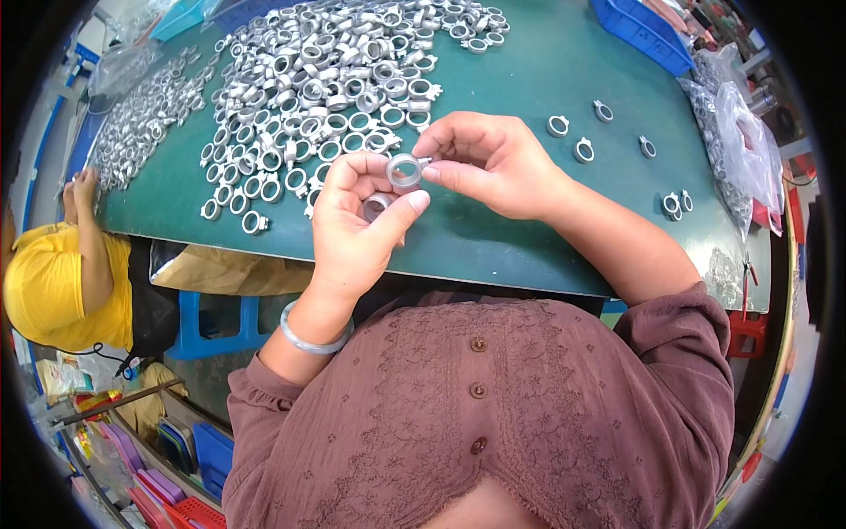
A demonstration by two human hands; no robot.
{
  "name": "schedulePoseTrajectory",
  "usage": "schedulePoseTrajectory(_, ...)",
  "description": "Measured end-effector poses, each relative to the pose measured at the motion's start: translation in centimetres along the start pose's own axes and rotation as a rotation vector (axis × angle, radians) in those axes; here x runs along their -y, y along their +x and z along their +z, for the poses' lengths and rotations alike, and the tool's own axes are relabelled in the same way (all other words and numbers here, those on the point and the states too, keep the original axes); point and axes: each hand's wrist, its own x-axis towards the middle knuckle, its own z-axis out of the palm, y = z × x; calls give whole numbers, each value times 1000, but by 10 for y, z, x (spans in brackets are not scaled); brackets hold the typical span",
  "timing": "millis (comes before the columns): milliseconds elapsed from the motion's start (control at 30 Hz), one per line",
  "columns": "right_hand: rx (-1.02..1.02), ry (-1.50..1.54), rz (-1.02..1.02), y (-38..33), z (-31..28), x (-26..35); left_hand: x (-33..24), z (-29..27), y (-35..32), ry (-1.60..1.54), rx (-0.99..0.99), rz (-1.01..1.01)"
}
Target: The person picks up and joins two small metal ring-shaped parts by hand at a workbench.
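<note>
Hands meet above the near edge of the table (529, 79), a flat top covered in smooth dark green matting. The left hand (357, 220) is curled, with thumb and forefinger pinching a small grey metal ring (405, 170) that has a short stub on its rim; a second ring (377, 205) of the same dull cast metal sits tucked in the palm beneath it. The right hand (489, 163), at 3 o'clock from the held ring, has its fingertips pressed together on the stub side of that ring, so both hands grip the one piece. A pale, glossy bangle (308, 337) circles the left wrist.

At 11 o'clock from the hands, a large heap of rings (335, 70) spreads across the matting, matte silver and loosely tumbled, thinning to single pieces laid flat at its near margin. A second, smaller heap (141, 115) lies at 9 to 10 o'clock, toward the table's left end. At 2 to 3 o'clock, well apart from the heaps, a few loose rings (582, 150) lie scattered singly.

A blue plastic bin (639, 31) stands at 1 o'clock near the far edge. Clear, crinkled plastic bags (740, 132) rest along the right edge at 3 o'clock. Another person in a yellow shirt (53, 291) sits at 9 o'clock, one hand (85, 187) at the smaller heap.
</note>
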Motion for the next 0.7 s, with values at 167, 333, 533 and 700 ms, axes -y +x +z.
schedulePoseTrajectory(167,37,-451,-404,4,1,5,6,-5,-3,-172,-10,-77)
schedulePoseTrajectory(333,20,-381,-228,7,0,-6,4,-5,-8,-25,8,103)
schedulePoseTrajectory(533,159,-804,-139,14,9,-15,5,-8,-14,4,-54,165)
schedulePoseTrajectory(700,138,-971,-71,19,20,-14,0,-28,-15,-415,-122,-132)
